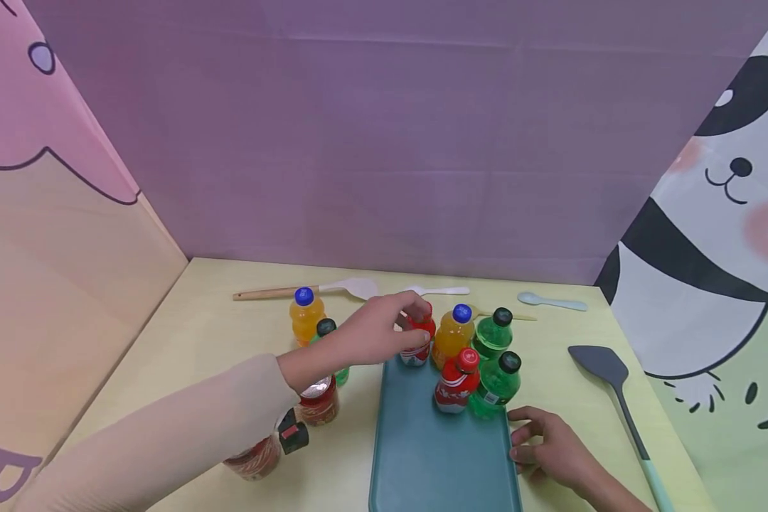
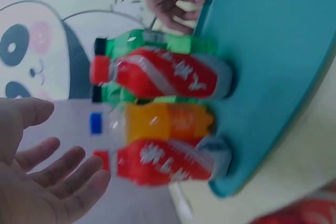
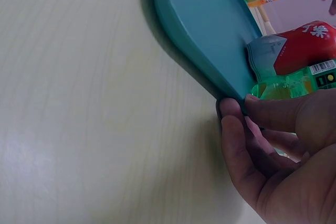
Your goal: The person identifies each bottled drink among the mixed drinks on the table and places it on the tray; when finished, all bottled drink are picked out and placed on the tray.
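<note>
Bottles stand grouped at the far end of a teal tray (image 1: 448,462): a red bottle (image 1: 414,354) at the back left, an orange one (image 1: 451,341) beside it, a second red one (image 1: 456,390) in front, and two green ones, the rear (image 1: 491,336) and the front (image 1: 497,390), on the right. My left hand (image 1: 384,331) is by the back-left red bottle's cap; the left wrist view shows its fingers spread and apart from the bottles. At the tray's right edge, my right hand (image 3: 278,150) pinches the rim, thumb above and fingers below.
Left of the tray stand an orange bottle (image 1: 306,320), a partly hidden green bottle (image 1: 326,328) and red containers (image 1: 320,407) beneath my left arm. A wooden-handled spatula (image 1: 352,286), white spoon (image 1: 444,291) and pale blue spoon (image 1: 550,302) lie behind; a grey turner (image 1: 601,363) lies right.
</note>
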### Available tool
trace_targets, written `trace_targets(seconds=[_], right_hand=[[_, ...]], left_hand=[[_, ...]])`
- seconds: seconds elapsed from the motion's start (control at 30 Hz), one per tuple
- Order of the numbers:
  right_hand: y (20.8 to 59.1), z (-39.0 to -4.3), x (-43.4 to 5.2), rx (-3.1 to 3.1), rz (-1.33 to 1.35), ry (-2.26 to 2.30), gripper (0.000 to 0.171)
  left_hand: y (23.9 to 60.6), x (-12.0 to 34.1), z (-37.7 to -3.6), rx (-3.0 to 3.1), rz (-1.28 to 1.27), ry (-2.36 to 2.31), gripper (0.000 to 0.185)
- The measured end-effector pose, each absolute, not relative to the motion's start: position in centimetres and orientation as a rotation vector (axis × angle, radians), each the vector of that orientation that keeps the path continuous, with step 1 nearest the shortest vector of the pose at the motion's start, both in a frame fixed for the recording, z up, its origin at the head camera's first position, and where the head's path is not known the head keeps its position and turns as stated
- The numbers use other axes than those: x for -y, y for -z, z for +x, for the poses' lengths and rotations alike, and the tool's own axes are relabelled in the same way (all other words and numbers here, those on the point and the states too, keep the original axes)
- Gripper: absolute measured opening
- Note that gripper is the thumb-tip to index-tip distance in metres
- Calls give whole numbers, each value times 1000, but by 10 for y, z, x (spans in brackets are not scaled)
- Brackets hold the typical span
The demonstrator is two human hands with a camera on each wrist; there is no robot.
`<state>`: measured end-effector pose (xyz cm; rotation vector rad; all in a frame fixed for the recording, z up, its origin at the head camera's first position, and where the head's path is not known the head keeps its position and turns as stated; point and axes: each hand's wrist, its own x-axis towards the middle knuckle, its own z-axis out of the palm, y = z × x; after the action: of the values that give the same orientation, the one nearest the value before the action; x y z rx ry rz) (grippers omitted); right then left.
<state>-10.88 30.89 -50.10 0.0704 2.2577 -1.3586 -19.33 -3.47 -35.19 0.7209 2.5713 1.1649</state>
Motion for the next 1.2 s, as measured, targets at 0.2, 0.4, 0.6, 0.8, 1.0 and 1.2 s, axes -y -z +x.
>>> trace_targets(seconds=[0.2,0.4,0.6,0.8,1.0,1.2], right_hand=[[501,-110,-309,-2259,56,1364,58],[499,-109,-308,-2264,62,1356,57],[499,-109,-308,-2268,58,1363,56],[498,-108,-308,-2266,74,1360,56],[497,-108,-306,-2277,93,1340,56],[498,-108,-306,-2283,88,1339,56]], left_hand=[[343,76,-197,-2672,688,-1148,46],[352,117,-201,-2696,687,-1121,49],[363,144,-199,-2722,611,-1081,49],[374,156,-196,-2714,568,-1068,50],[387,160,-195,-2704,572,-1024,53],[393,162,-196,-2713,549,-995,56]])
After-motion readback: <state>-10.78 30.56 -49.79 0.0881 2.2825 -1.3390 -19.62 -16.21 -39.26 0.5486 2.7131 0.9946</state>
